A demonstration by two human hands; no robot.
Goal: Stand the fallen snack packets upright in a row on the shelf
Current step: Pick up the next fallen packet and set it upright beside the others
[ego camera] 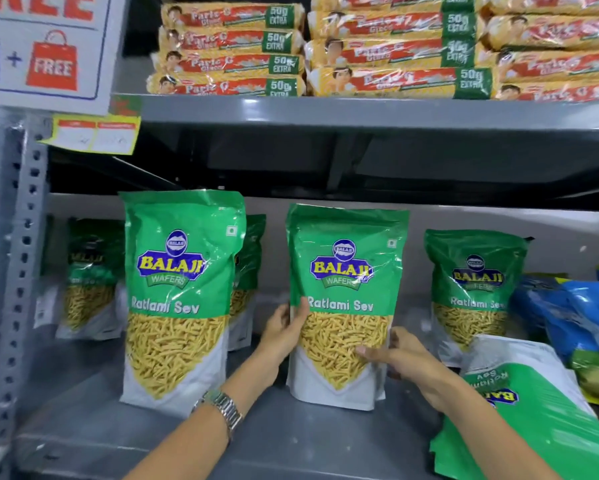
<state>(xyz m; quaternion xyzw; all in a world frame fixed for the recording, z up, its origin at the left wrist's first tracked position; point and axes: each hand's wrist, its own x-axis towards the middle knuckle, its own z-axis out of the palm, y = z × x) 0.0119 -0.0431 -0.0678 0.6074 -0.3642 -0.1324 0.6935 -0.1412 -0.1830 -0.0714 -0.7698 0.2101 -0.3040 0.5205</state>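
1. On the grey metal shelf [291, 441], seen from the head camera, a green Balaji Ratlami Sev packet [343, 306] stands upright near the middle, held between two bare hands.
2. Left hand [286, 332], a metal watch [225, 408] on its wrist, presses the packet's left edge with fingers closed against it.
3. Right hand [395, 355] grips the packet's lower right edge, fingers curled onto the front.
4. Towards the shelf's left end, a second upright packet [180, 296] stands at the front, with more packets [90, 278] behind it.
5. Right of the held packet, a third packet [474, 289] stands further back.
6. At the front right corner, a fallen packet [519, 410] lies flat, its print upside down.
7. Blue bags [568, 313] lie at the right end.
8. Biscuit packs [377, 50] are stacked on the shelf above.
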